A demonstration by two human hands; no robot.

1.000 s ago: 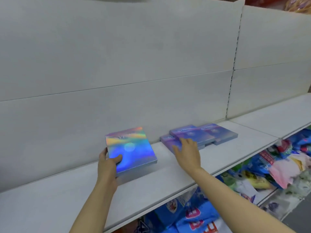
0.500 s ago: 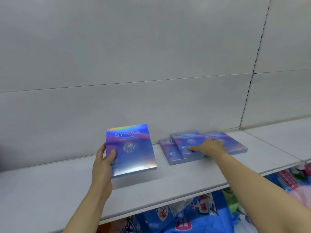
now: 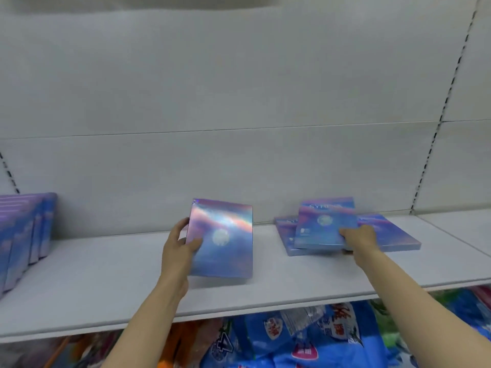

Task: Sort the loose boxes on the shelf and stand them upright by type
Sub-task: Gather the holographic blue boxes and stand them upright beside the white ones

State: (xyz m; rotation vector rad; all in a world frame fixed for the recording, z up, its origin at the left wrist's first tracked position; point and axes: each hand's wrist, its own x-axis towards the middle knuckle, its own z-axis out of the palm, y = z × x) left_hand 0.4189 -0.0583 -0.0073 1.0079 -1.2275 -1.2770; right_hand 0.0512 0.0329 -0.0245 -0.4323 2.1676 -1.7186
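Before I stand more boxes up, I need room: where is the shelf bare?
The white shelf is bare between the upright row at far left and the box in the left hand. Another bare patch lies right of the flat boxes. The pile under the right hand is crowded.

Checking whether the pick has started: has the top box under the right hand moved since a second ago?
Yes. The top box has tipped up at its far edge off the flat boxes on the shelf, gripped by the right hand.
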